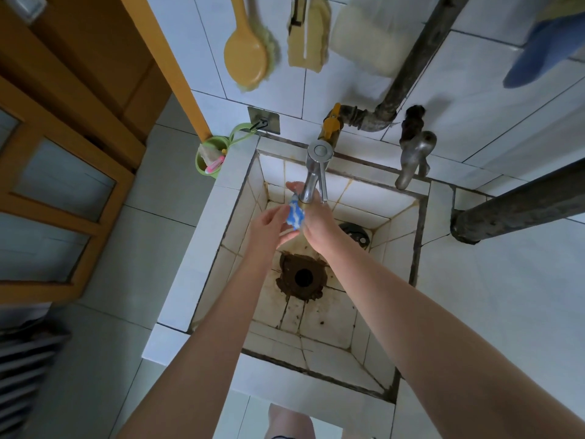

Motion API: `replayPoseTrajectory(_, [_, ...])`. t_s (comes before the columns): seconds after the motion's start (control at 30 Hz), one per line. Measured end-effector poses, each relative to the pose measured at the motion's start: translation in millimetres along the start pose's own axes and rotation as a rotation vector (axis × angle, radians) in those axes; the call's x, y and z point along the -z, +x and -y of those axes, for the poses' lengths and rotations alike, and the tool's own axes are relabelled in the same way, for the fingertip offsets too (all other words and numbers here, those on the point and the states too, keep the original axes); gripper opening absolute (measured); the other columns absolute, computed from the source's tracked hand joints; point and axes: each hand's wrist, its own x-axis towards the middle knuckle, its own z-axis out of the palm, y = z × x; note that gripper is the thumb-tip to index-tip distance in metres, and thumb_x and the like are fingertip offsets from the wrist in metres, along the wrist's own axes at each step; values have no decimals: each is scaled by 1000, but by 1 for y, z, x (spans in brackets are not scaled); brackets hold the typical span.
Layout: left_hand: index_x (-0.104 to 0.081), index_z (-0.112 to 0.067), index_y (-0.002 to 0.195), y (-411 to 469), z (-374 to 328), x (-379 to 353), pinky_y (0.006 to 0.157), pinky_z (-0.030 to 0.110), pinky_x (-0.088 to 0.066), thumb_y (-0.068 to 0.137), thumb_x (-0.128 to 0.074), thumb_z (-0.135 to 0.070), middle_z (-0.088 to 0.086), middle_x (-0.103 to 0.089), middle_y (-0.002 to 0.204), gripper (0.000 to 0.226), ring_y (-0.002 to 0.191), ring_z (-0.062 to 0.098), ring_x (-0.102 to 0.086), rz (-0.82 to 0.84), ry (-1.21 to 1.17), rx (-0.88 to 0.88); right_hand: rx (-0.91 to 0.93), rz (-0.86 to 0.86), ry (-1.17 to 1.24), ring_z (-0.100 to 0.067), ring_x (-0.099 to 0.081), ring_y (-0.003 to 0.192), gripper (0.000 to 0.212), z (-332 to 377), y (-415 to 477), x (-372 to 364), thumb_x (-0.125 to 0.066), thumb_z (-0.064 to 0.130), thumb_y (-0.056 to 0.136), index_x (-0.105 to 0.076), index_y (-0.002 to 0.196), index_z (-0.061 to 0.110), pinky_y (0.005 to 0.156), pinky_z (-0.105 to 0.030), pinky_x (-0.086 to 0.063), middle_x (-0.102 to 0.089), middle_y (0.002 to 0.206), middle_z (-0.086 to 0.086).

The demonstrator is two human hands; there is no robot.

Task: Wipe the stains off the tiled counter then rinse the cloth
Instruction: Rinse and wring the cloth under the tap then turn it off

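Observation:
A small blue and white cloth (pixel 295 214) is bunched up just under the spout of the steel tap (pixel 313 175), over the deep tiled sink (pixel 392 217). My left hand (pixel 269 224) holds the cloth from the left, fingers curled under it. On the other side, my right hand (pixel 318 224) presses against the cloth, and its fingertips show beyond the spout. Whether water is running cannot be told. The white tiled counter (pixel 506 296) spreads to the right of the sink.
A brown-stained drain hole (pixel 303 277) lies at the sink bottom, with a dark strainer (pixel 356 232) beside it. A second old tap (pixel 413 156) and rusty pipes (pixel 519 207) stand at the right. Brushes (pixel 248 55) hang on the wall. A green cup (pixel 210 156) hangs left of the sink.

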Motion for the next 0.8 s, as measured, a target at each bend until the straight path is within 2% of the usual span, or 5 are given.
replayPoseTrajectory(0.2, [-58, -8, 107, 4, -1, 1, 75, 25, -55, 91, -55, -13, 7, -63, 102, 17, 92, 18, -62, 42, 41, 34, 92, 48, -134, -21, -65, 91, 25, 3, -17, 15, -50, 24, 96, -63, 115, 16, 71, -23, -54, -66, 101, -7])
replayPoseTrajectory(0.27, [-54, -9, 103, 5, -3, -2, 71, 26, -54, 91, -56, -17, 7, -62, 100, 14, 92, 19, -61, 90, 26, 65, 46, 83, -11, -23, -65, 94, 26, 3, -21, 17, -50, 22, 95, -61, 117, 14, 79, -32, -55, -66, 106, -7])
replayPoseTrajectory(0.47, [-44, -12, 120, 9, -9, -3, 68, 21, -51, 88, -58, -6, 9, -58, 107, 35, 91, 20, -62, 56, 58, 16, 17, 15, -199, -15, -64, 90, 21, 6, -28, 24, -53, 34, 93, -58, 103, 17, 75, -23, -55, -64, 101, -1])
replayPoseTrajectory(0.6, [-48, -3, 123, 12, -5, 3, 70, 20, -53, 94, -48, -4, 14, -59, 113, 29, 87, 18, -62, 84, 20, 17, 60, -3, -248, -23, -62, 100, 22, 6, -35, 39, -63, 11, 87, -56, 108, 9, 80, -33, -57, -60, 107, -8])
replayPoseTrajectory(0.8, [-57, -8, 111, 15, 2, -1, 76, 36, -58, 79, -72, -9, 15, -65, 105, 35, 90, 27, -67, -134, 129, -79, 104, -144, -64, -16, -64, 85, 9, 9, -36, 44, -68, 11, 83, -63, 89, 9, 71, -26, -57, -64, 91, -2])
